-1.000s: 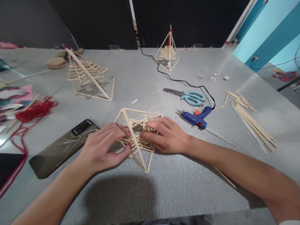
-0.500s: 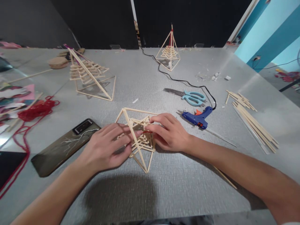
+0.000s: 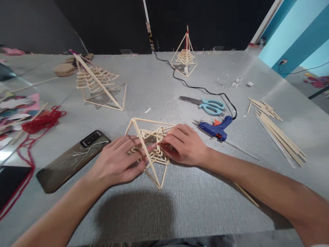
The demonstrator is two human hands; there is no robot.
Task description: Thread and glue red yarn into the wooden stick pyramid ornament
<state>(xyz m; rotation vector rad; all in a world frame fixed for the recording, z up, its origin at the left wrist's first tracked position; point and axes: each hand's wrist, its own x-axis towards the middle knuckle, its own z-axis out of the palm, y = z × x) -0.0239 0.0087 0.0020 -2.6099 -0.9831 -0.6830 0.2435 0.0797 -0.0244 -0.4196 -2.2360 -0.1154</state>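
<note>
A pyramid frame of thin wooden sticks (image 3: 153, 170) lies tilted on the table in front of me. Inside it is a stack of small stick stars (image 3: 158, 157). My left hand (image 3: 115, 159) grips the frame from the left, its fingers reaching past one long stick to the stars. From the right, my right hand (image 3: 186, 144) has its fingers closed in a pinch on a short bit of red yarn (image 3: 160, 143) at the stars. The left fingertips come close to this yarn. Part of the stack is covered by my fingers.
A phone (image 3: 73, 161) and red yarn bundle (image 3: 43, 120) lie left. Two similar stick pyramids, one left (image 3: 100, 85) and one far back (image 3: 186, 58), stand beyond. Scissors (image 3: 212, 107), a blue glue gun (image 3: 216, 130) with black cord and loose sticks (image 3: 282, 137) are right.
My right fingers have curled closer together at the red yarn. The frame has shifted very slightly left; my left hand stays on it.
</note>
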